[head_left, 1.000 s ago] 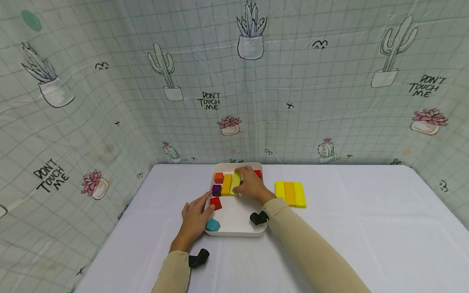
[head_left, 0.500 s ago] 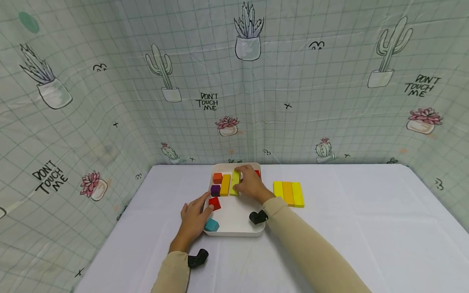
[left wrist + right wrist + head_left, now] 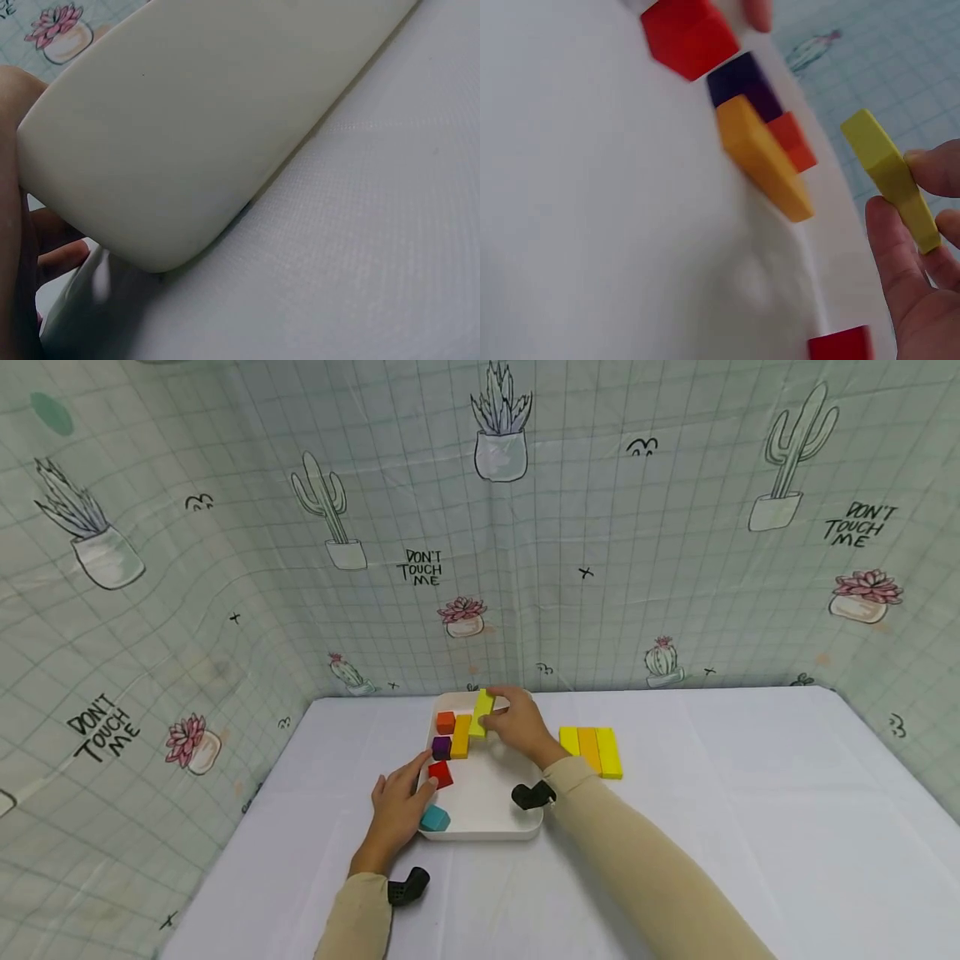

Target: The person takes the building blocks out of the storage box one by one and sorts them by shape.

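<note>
My right hand (image 3: 521, 722) pinches a flat yellow block (image 3: 482, 713) between thumb and fingers. In the right wrist view the yellow block (image 3: 894, 180) is raised clear of the tray floor. My left hand (image 3: 401, 810) holds the left side of the white tray (image 3: 487, 837), its thumb over the rim near a red cube (image 3: 440, 774). The left wrist view shows the outer wall of the tray (image 3: 187, 135), with part of the left hand at the left edge. An orange-yellow block (image 3: 461, 737) lies in the tray beside a purple cube (image 3: 441, 748) and an orange cube (image 3: 446, 722).
A teal block (image 3: 435, 818) sits in the tray's near left corner. Another red block (image 3: 841, 345) shows at the bottom of the right wrist view. Several yellow and orange blocks (image 3: 590, 752) lie side by side on the white table (image 3: 712, 793) right of the tray.
My right hand has moved the yellow block away from the orange-yellow block and lifted it up toward the tray's far edge. My left hand stays at the tray's left side.
</note>
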### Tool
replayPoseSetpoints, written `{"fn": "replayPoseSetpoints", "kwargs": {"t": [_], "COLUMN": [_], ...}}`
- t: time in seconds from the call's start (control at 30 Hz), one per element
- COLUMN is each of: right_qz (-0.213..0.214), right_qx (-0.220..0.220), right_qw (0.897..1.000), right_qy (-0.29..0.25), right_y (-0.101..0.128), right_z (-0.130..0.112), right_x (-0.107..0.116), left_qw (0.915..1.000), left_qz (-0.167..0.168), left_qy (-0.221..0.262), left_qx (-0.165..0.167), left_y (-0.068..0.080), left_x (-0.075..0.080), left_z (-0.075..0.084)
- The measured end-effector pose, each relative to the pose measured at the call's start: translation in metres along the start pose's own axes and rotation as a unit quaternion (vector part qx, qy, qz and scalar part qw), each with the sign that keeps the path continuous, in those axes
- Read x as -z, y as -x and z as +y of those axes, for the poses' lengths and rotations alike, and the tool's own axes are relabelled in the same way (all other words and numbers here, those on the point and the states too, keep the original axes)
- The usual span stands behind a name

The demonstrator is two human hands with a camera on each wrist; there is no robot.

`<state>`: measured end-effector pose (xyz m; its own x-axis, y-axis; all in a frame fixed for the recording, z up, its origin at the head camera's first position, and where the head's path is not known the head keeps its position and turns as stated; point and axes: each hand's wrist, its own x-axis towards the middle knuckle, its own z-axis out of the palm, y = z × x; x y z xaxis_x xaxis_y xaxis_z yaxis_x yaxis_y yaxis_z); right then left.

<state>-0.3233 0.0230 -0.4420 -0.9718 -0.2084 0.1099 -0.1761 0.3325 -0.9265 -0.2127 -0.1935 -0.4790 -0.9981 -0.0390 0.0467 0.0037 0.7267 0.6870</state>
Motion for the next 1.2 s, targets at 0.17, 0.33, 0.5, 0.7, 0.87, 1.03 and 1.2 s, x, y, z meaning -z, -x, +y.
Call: {"fn": "replayPoseSetpoints", "kwargs": {"t": [0.17, 0.33, 0.5, 0.7, 0.87, 1.03, 1.2], "right_qz": [0.000, -0.011, 0.004, 0.016, 0.021, 0.023, 0.032], "right_qx": [-0.013, -0.033, -0.039, -0.041, -0.026, -0.023, -0.022], "right_qw": [0.998, 0.990, 0.989, 0.986, 0.981, 0.976, 0.974], "right_qy": [-0.069, -0.137, -0.141, -0.161, -0.193, -0.214, -0.223], "right_y": [0.005, 0.014, 0.022, 0.033, 0.042, 0.050, 0.053], "right_z": [-0.009, -0.006, -0.001, -0.003, -0.006, -0.010, -0.006], "right_x": [0.008, 0.011, 0.017, 0.026, 0.030, 0.033, 0.034], "left_qw": [1.0000, 1.0000, 1.0000, 1.0000, 1.0000, 1.0000, 1.0000], "left_qz": [0.004, 0.003, 0.007, 0.009, 0.006, -0.001, 0.001], "left_qy": [0.000, -0.002, 0.001, 0.002, 0.001, 0.000, 0.001], "left_qx": [-0.002, 0.002, -0.001, -0.002, 0.000, 0.001, -0.003], "left_y": [-0.001, 0.002, 0.002, -0.001, -0.001, -0.002, -0.001], "left_x": [-0.001, -0.003, -0.003, -0.002, -0.002, -0.001, -0.001], "left_z": [-0.002, -0.004, -0.003, -0.003, -0.003, -0.002, -0.002]}}
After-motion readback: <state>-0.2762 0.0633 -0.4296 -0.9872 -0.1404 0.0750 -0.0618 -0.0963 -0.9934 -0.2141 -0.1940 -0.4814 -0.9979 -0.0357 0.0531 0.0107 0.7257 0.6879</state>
